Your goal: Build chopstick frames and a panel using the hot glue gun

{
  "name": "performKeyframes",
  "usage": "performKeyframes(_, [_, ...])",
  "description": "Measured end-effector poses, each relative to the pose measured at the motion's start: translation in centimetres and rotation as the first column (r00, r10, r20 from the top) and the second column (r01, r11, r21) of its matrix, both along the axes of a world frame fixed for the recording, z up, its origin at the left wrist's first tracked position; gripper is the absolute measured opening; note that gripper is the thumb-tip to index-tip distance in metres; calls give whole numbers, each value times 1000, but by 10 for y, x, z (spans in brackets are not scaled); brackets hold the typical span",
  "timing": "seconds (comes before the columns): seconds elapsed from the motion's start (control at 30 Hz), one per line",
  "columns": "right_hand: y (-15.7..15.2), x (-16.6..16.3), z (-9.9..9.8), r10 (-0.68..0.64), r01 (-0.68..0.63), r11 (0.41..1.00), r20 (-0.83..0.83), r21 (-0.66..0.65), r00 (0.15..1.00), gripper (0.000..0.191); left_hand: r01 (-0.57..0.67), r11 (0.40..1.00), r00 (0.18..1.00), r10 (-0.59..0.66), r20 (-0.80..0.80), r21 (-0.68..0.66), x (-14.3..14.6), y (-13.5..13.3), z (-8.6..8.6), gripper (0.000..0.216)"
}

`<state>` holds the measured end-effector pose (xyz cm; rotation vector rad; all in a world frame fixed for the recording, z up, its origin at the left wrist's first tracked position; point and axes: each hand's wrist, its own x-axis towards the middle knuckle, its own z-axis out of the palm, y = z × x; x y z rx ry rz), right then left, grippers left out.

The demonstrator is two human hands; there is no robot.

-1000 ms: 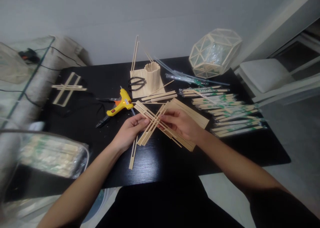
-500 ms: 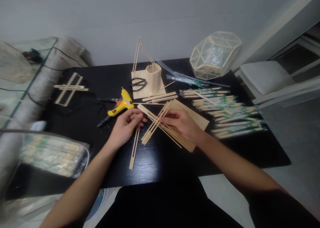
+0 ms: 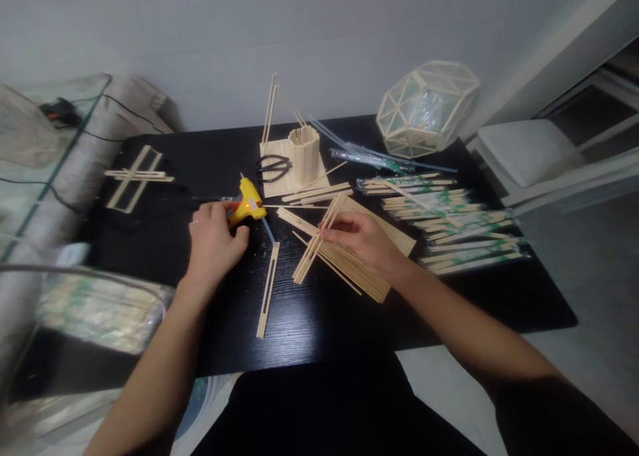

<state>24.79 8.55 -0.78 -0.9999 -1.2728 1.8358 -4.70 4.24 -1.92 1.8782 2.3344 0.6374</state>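
- Burn risk: the left hand [image 3: 212, 243] is at the handle of the yellow glue gun [image 3: 248, 203]; if the gun is hot, fingers sliding toward the nozzle [image 3: 243, 176] could be burned.
- Snag risk: the glue stick [image 3: 268, 230] projects from the gun's rear, close to the end of the loose strip [image 3: 268, 296]; lifting or turning the gun could knock that strip askew.
- Distortion risk: the right hand supports the stick frame [image 3: 309, 256] at one spot; uneven pressure could twist it or part its joints.
- Fingers: the right ones pinch the frame; whether the left ones fully grasp the handle cannot be told.
- Frame: pale, slim, straight wooden sticks, side by side with narrow gaps; held slanted over the stick panel [image 3: 387, 233] on the black surface [image 3: 324, 339].
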Motion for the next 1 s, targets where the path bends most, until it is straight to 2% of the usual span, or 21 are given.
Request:
performKeyframes(0.13, [1,0,-2,1,-13,992,-95,-124,995,17,-5,999,998,3,-56,-46,1,0,-2,44])
performKeyframes(0.33, [3,1,-6,55,-110,957,-204,-269,977,22,-45,996,992,36,-117,-78,0,1,-1,47])
performKeyframes(0.6, [5,2,-10,97,-149,961,-218,-234,971,28,-18,999,999,16,-43,-35,-9,4,-9,52])
performKeyframes(0.87, [7,3,-10,90,-139,962,-208,-233,974,31,-30,996,983,15,-181,-80,-8,6,-6,48])
performKeyframes(1.0, [8,4,-8,76,-124,959,-191,-255,979,28,-52,996,983,37,-180,-77,-9,7,-8,50])
